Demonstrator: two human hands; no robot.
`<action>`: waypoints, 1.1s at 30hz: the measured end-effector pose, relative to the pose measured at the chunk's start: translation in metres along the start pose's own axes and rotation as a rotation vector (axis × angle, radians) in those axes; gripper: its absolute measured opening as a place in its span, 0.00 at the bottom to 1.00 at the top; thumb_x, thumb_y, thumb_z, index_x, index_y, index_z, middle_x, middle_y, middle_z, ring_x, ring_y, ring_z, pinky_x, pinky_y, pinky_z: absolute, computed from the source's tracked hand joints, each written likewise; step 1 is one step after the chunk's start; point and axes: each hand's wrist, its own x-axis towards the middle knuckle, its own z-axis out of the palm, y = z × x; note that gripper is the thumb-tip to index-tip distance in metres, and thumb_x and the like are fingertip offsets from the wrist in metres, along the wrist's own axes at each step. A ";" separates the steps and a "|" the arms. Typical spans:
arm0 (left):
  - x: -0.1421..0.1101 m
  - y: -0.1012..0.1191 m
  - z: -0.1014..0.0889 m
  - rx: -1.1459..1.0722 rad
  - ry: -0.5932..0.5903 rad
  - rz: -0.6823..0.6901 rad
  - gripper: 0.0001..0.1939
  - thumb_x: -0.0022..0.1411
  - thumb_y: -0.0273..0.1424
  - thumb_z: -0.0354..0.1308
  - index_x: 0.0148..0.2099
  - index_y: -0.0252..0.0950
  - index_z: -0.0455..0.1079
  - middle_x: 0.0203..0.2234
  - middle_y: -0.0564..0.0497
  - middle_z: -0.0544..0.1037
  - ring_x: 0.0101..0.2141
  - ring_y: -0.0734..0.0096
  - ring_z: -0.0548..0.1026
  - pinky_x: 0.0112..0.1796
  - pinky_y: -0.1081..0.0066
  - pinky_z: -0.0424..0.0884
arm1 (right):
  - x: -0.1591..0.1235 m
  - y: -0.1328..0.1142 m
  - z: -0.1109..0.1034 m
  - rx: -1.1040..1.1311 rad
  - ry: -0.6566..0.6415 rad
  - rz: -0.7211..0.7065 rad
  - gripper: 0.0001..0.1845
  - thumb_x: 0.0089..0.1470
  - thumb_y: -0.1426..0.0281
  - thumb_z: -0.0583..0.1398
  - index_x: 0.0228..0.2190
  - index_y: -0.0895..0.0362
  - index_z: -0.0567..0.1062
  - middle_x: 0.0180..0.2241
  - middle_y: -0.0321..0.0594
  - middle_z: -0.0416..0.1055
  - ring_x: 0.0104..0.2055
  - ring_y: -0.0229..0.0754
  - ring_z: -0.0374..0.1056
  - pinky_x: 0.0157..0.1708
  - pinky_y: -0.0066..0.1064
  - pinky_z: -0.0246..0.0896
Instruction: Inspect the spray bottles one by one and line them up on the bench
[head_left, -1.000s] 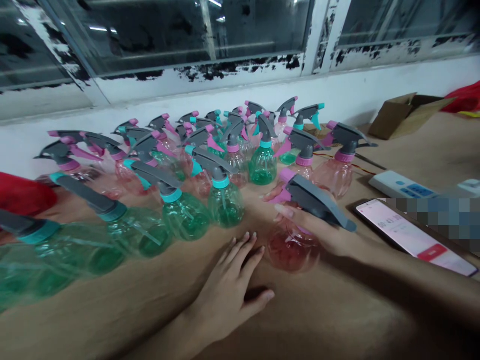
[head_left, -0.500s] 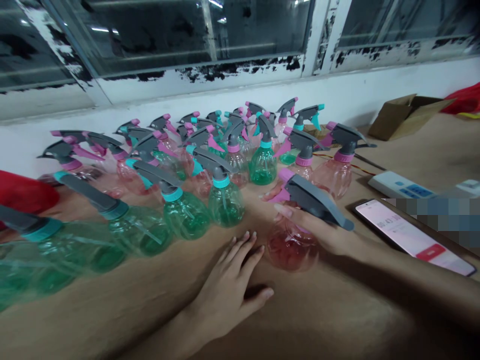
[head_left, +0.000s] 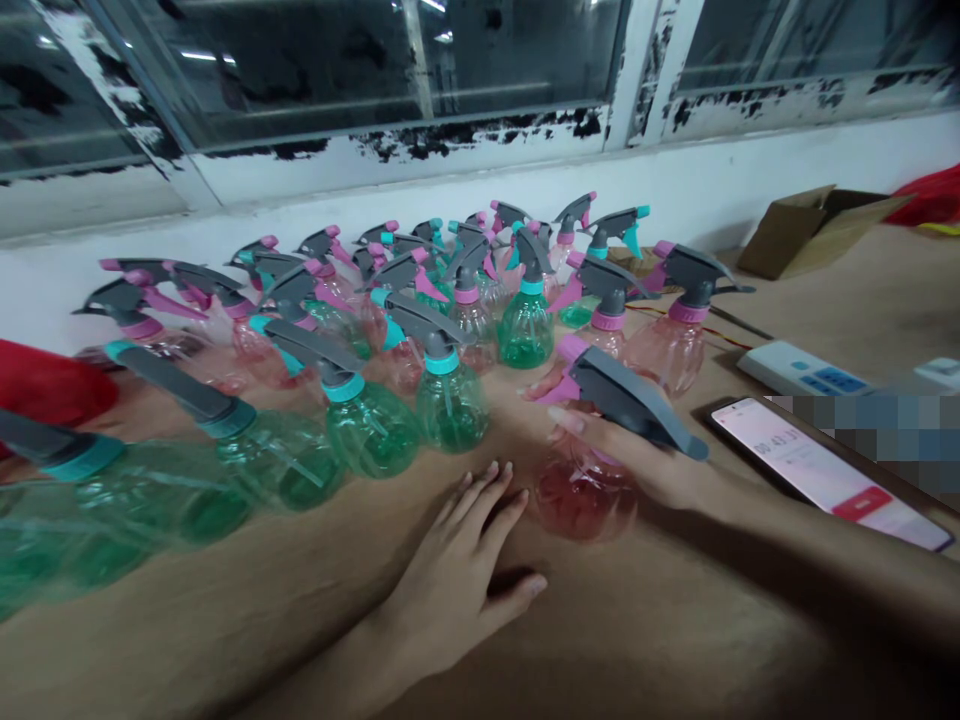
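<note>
So your pink spray bottle [head_left: 581,505] is on the worktop [head_left: 352,620] right in front of you, grey head angled up and away. Your right hand [head_left: 649,455] is wrapped round its neck, fingers up by the pink trigger. Your left hand [head_left: 461,565] is just beside it, palm down on the worktop, fingers loosely spread, gripping nothing. Closest green bottle [head_left: 452,405] sits just past your left fingertips, with a crowd of pink and green ones behind. Phone [head_left: 825,465] is off to the right, near a white power strip [head_left: 772,365], and there's an open cardboard box [head_left: 784,240] further back.
</note>
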 end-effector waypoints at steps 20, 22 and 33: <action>-0.001 -0.001 0.002 0.020 0.027 0.016 0.32 0.65 0.46 0.55 0.64 0.33 0.56 0.64 0.40 0.54 0.63 0.53 0.53 0.58 0.53 0.56 | -0.008 0.011 -0.002 0.091 -0.008 0.065 0.09 0.54 0.60 0.61 0.31 0.53 0.72 0.28 0.34 0.70 0.30 0.38 0.69 0.28 0.30 0.65; -0.001 -0.001 0.002 0.028 0.020 0.019 0.32 0.65 0.46 0.54 0.64 0.33 0.56 0.64 0.40 0.54 0.63 0.53 0.53 0.58 0.53 0.56 | -0.008 0.013 -0.002 0.085 -0.005 0.084 0.11 0.54 0.59 0.62 0.33 0.53 0.73 0.28 0.35 0.71 0.31 0.39 0.70 0.31 0.31 0.67; -0.001 -0.002 0.003 0.047 0.039 0.024 0.31 0.65 0.46 0.54 0.64 0.34 0.56 0.64 0.40 0.55 0.62 0.53 0.55 0.58 0.53 0.56 | -0.003 0.004 -0.001 0.117 -0.036 0.140 0.17 0.52 0.54 0.61 0.36 0.54 0.72 0.35 0.41 0.76 0.36 0.44 0.75 0.36 0.35 0.71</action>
